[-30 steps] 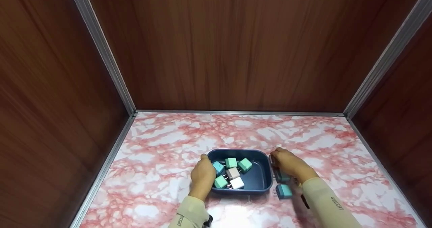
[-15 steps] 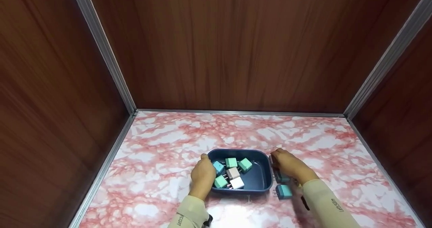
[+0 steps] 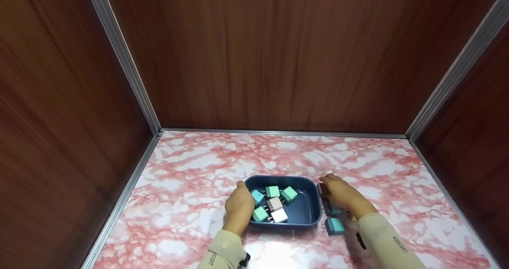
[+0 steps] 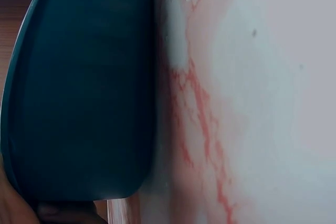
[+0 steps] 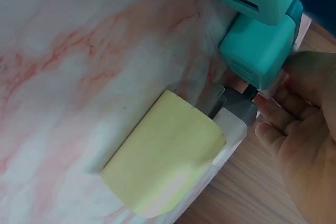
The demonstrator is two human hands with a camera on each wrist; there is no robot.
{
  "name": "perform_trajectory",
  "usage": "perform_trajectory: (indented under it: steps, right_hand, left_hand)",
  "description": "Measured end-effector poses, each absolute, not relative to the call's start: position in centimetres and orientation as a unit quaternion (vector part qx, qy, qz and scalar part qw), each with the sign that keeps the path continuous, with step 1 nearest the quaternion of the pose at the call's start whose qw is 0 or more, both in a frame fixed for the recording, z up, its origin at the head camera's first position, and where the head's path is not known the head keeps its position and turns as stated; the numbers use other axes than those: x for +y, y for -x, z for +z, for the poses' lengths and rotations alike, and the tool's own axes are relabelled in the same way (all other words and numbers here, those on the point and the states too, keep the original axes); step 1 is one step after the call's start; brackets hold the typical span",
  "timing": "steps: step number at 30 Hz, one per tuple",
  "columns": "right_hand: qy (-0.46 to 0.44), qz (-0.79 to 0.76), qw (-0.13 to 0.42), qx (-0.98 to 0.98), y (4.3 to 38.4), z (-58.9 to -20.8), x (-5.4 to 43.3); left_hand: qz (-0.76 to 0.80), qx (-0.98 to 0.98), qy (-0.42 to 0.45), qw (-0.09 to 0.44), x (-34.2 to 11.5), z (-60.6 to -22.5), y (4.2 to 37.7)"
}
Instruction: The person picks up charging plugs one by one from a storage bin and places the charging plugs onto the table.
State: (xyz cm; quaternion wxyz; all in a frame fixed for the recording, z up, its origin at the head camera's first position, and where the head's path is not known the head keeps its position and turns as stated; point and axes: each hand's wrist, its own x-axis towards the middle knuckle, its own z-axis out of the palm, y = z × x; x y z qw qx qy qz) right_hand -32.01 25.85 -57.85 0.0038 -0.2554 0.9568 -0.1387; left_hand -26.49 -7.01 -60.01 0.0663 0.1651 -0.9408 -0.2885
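A dark blue rectangular bin (image 3: 302, 213) stands on the table, with several plug chargers lying in it: green ones (image 3: 260, 214), a blue one (image 3: 257, 197), a pinkish one (image 3: 274, 204) and a white one (image 3: 280, 215). At its left end, my left hand (image 3: 239, 207) grips the wall. Just right of the bin, my right hand (image 3: 344, 195) curls its fingers at a brown charger (image 3: 324, 190), mostly covered by the hand. Teal chargers (image 5: 260, 48), a grey-and-white one (image 5: 234, 119) and a pale yellow one (image 5: 165, 153) lie close by in the right wrist view.
A teal-blue charger (image 3: 335, 226) lies on the table near the bin's front right corner. The red-and-white marbled table (image 3: 191, 173) is enclosed by brown wood-grain panels (image 3: 254, 62) with metal corner strips (image 3: 131, 68).
Both hands stay almost still at the bin's two ends. The chargers in the bin keep their places, and the camera view shifts very slightly.
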Motion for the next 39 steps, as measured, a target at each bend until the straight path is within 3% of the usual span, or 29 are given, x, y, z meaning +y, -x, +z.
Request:
perform_trajectory:
  steps: [13, 39]
  right_hand:
    - [0.253, -0.147, -0.057, 0.955, 31.4, -57.4, 26.4]
    - [0.278, -0.155, -0.107, 0.942, 30.4, -54.1, 23.9]
  left_hand:
    - [-0.284, -0.943, -0.156, 0.076, -7.1, -60.0, 26.3]
    - [-0.279, -0.942, -0.164, 0.084, -7.0, -60.1, 26.3]
